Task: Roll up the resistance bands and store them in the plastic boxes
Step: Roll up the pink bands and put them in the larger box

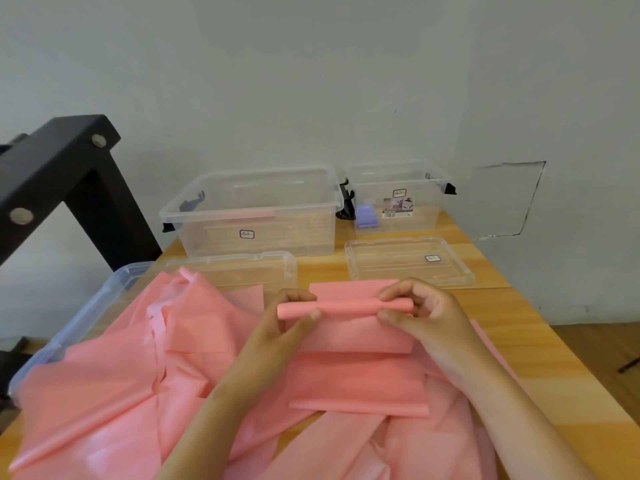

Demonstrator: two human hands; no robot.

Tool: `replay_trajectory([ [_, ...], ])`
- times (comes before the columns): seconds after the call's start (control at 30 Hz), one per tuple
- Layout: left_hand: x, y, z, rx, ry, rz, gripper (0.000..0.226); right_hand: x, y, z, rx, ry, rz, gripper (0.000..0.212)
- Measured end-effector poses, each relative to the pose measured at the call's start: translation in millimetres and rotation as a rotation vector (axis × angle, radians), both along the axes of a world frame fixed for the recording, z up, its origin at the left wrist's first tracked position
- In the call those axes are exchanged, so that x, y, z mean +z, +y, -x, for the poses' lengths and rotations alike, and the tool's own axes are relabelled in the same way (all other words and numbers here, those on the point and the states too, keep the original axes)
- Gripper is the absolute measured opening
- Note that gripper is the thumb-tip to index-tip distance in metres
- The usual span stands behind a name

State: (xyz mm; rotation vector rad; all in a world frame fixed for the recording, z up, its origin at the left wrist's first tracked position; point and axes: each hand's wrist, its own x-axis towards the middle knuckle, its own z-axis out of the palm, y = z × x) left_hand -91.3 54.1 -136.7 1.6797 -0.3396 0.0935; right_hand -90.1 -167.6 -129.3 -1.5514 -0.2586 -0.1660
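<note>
The thin pink rubber roll (346, 308) is held up in the middle, just above the flat pink bands on the wooden bench (519, 358). The left hand (294, 322) pinches its left end and the right hand (427, 317) pinches its right end. The fingers (394, 293) curl close round the roll, with the thumbs underneath. The roll looks thin, so I think most of this band is not rolled yet. To do it well, both hands should turn at the same speed, so one end does not get fatter or slide sideways. Pull the flat part a little tight so the roll is snug. The big heap of loose pink bands (121, 375) lies just beside it on the left and could get caught in. The big clear plastic box (249, 211) stands open at the back of the bench, and the small clear plastic box (426, 202) is to its right.
</note>
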Motion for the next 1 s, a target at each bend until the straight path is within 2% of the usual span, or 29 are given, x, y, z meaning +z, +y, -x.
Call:
replay_trajectory([
  [0.07,0,-1,1,-0.014,-0.036,-0.021,0.025,1,-1,0,0.003,-0.025,-0.015,0.03],
  [0.2,0,0,-3,0.028,0.039,0.153,0.025,0,0,0,-0.02,-0.036,-0.012,0.025],
  [0.33,-4,-2,-3,0.067,-0.003,0.068,0.016,1,2,2,-0.003,-0.011,0.01,0.022],
  [0.5,-4,-3,0,0.09,-0.015,-0.033,0.028,0,3,3,-0.02,-0.002,0.031,0.018],
  [0.6,-4,-4,1,0.093,-0.024,-0.088,0.024,-1,4,2,-0.02,0.004,0.033,0.017],
  [0.87,-1,-4,2,0.071,-0.053,-0.104,0.027,0,3,2,-0.026,0.022,-0.01,0.018],
  [1.0,5,-1,0,0.083,-0.007,-0.014,0.01,0,5,2,-0.037,0.027,-0.021,0.018],
])
